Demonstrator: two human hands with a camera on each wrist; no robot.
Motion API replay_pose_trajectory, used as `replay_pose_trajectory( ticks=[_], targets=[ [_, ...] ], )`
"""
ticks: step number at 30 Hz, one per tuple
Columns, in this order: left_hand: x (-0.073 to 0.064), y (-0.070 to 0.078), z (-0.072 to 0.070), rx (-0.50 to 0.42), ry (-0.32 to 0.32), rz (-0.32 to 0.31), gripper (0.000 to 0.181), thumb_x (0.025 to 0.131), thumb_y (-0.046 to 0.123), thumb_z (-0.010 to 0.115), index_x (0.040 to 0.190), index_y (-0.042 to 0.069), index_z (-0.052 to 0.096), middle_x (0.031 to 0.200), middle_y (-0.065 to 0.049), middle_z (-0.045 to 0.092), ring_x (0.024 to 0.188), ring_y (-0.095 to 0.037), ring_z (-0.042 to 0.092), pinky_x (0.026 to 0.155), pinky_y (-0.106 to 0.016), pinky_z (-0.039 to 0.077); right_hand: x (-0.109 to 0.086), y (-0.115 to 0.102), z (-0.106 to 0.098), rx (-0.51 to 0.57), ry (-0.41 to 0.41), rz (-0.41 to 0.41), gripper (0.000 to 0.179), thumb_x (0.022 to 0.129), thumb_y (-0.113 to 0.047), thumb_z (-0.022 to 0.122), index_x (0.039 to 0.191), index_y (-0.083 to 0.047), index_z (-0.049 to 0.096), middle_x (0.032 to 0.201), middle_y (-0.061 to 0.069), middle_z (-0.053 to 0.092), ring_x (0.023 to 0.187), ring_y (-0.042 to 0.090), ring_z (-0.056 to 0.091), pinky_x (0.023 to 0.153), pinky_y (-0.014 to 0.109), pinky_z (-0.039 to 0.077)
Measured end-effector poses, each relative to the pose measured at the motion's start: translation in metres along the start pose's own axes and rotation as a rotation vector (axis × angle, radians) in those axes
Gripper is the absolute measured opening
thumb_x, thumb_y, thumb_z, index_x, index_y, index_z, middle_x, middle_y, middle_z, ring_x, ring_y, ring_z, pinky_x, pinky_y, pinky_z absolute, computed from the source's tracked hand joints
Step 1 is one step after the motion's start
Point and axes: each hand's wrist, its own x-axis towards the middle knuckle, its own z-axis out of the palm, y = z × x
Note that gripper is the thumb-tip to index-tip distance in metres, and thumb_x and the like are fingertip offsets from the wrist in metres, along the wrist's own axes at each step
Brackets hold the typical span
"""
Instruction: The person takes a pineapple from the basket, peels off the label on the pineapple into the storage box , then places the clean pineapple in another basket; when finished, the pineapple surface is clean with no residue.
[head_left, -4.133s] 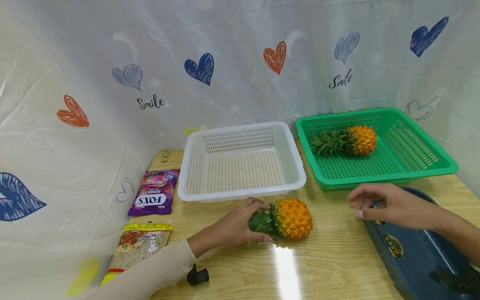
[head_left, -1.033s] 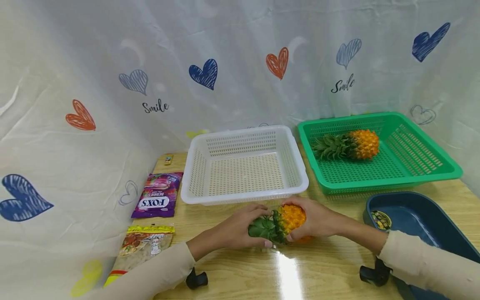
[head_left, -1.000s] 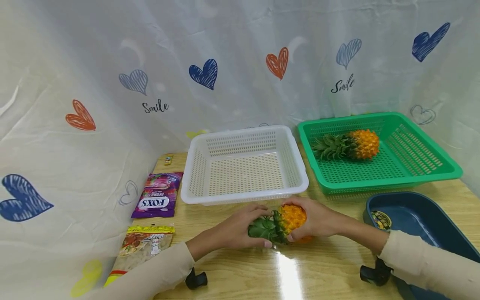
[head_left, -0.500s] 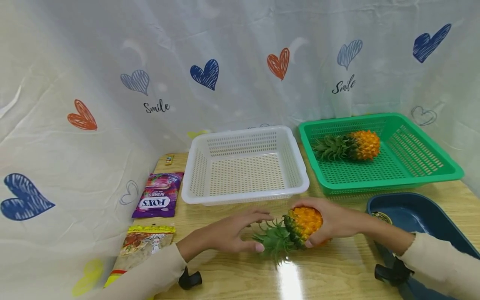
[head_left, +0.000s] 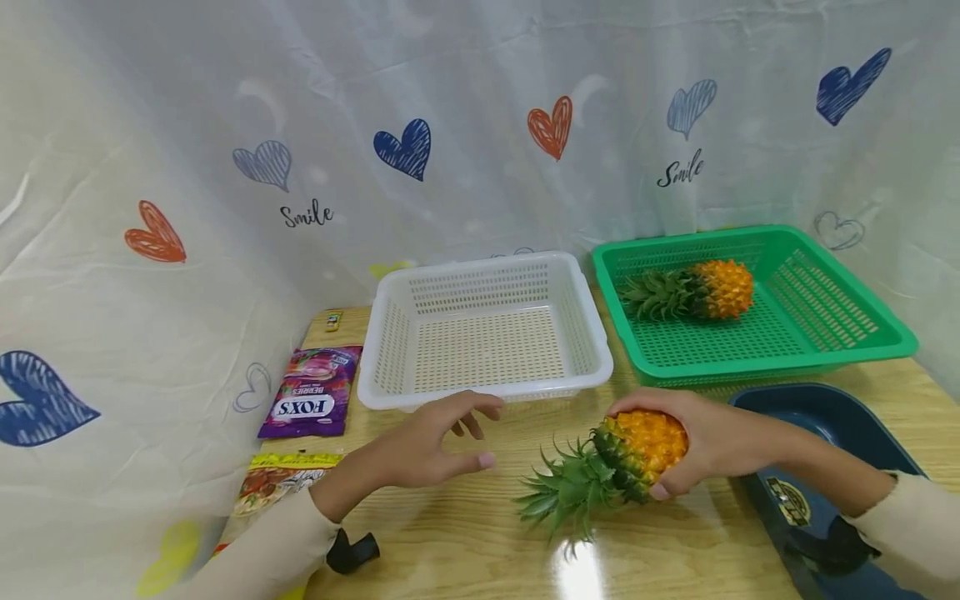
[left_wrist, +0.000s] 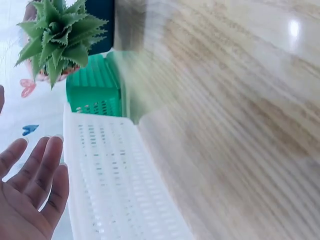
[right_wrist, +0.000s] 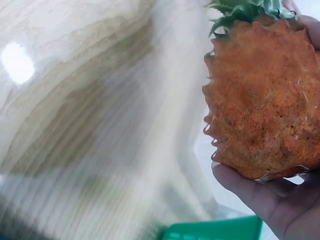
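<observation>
My right hand (head_left: 723, 442) grips a small orange pineapple (head_left: 651, 446) by its body, over the table in front of the baskets. Its green leaves point left and toward me in the head view. The right wrist view shows the pineapple's orange body (right_wrist: 265, 100) with fingers and thumb around it. To the left, my left hand (head_left: 427, 442) hovers with relaxed fingers and holds nothing, near the white basket's front edge. In the left wrist view the left hand (left_wrist: 32, 190) is apart from the pineapple's leaves (left_wrist: 57, 40).
A white basket (head_left: 487, 396) stands at the back middle. Right of it, a green basket (head_left: 817, 358) holds another pineapple (head_left: 723, 289). A dark blue tray (head_left: 813, 408) sits at the right. Along the left lie a purple candy bag (head_left: 311, 392), a food packet (head_left: 277, 483) and a tiny yellow packet (head_left: 333, 321).
The right hand took hold of the pineapple and moved it right and toward me. The left hand let go of its leaves and drew back left.
</observation>
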Motion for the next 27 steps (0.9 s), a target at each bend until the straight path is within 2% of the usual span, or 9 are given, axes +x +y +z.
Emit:
replay_pose_trajectory(
  ticks=[3, 8, 13, 16, 20, 24, 27],
  targets=[
    [-0.002, -0.001, -0.008, 0.031, 0.059, 0.0, 0.056, 0.098, 0.036, 0.066, 0.147, 0.018, 0.046, 0.131, -0.002, 0.061, 0.105, -0.013, 0.065, 0.092, -0.038, 0.053, -0.005, -0.002, -0.005, 0.012, 0.007, -0.021, 0.07, 0.081, -0.014, 0.08, 0.144, -0.02, 0.048, 0.124, 0.018, 0.052, 0.091, 0.022, 0.064, 0.067, 0.037, 0.059],
    [-0.005, -0.007, -0.017, 0.047, 0.124, -0.007, 0.051, 0.098, 0.035, 0.067, 0.144, 0.017, 0.05, 0.127, 0.001, 0.063, 0.105, -0.018, 0.066, 0.093, -0.04, 0.053, -0.013, -0.007, -0.015, 0.049, 0.011, -0.052, 0.07, 0.082, -0.009, 0.077, 0.145, -0.016, 0.046, 0.126, 0.022, 0.052, 0.092, 0.024, 0.065, 0.068, 0.038, 0.059],
    [-0.005, -0.018, -0.024, 0.075, 0.215, 0.012, 0.045, 0.097, 0.03, 0.069, 0.138, 0.017, 0.056, 0.127, 0.001, 0.063, 0.11, -0.02, 0.065, 0.097, -0.045, 0.051, -0.021, -0.016, -0.027, 0.025, 0.037, -0.026, 0.073, 0.082, -0.01, 0.076, 0.147, -0.019, 0.044, 0.126, 0.023, 0.051, 0.091, 0.024, 0.065, 0.066, 0.037, 0.059],
    [-0.004, -0.025, -0.027, 0.105, 0.248, -0.003, 0.045, 0.095, 0.029, 0.071, 0.135, 0.014, 0.057, 0.13, -0.001, 0.061, 0.115, -0.024, 0.062, 0.099, -0.049, 0.05, -0.024, -0.021, -0.034, 0.001, 0.066, -0.017, 0.074, 0.082, -0.01, 0.076, 0.148, -0.019, 0.044, 0.126, 0.023, 0.05, 0.09, 0.025, 0.064, 0.065, 0.037, 0.058],
    [-0.003, -0.033, -0.03, 0.14, 0.221, -0.068, 0.048, 0.095, 0.033, 0.071, 0.135, 0.01, 0.058, 0.131, -0.005, 0.061, 0.117, -0.026, 0.062, 0.1, -0.049, 0.05, -0.026, -0.025, -0.045, -0.06, 0.121, -0.029, 0.074, 0.081, -0.011, 0.078, 0.146, -0.021, 0.045, 0.124, 0.019, 0.051, 0.085, 0.023, 0.063, 0.061, 0.036, 0.057],
    [-0.001, -0.038, -0.032, 0.165, 0.155, -0.154, 0.048, 0.093, 0.038, 0.073, 0.131, 0.011, 0.061, 0.123, -0.001, 0.066, 0.111, -0.019, 0.064, 0.098, -0.044, 0.051, -0.028, -0.026, -0.058, -0.107, 0.164, -0.048, 0.074, 0.081, -0.009, 0.078, 0.146, -0.021, 0.046, 0.119, 0.014, 0.054, 0.08, 0.022, 0.063, 0.059, 0.035, 0.056],
    [0.001, -0.039, -0.033, 0.177, 0.124, -0.187, 0.048, 0.091, 0.038, 0.076, 0.129, 0.013, 0.063, 0.118, 0.003, 0.068, 0.108, -0.016, 0.064, 0.096, -0.043, 0.052, -0.031, -0.026, -0.067, -0.133, 0.189, -0.037, 0.075, 0.081, -0.008, 0.077, 0.147, -0.022, 0.045, 0.115, 0.013, 0.056, 0.077, 0.022, 0.063, 0.058, 0.035, 0.056]
  ],
)
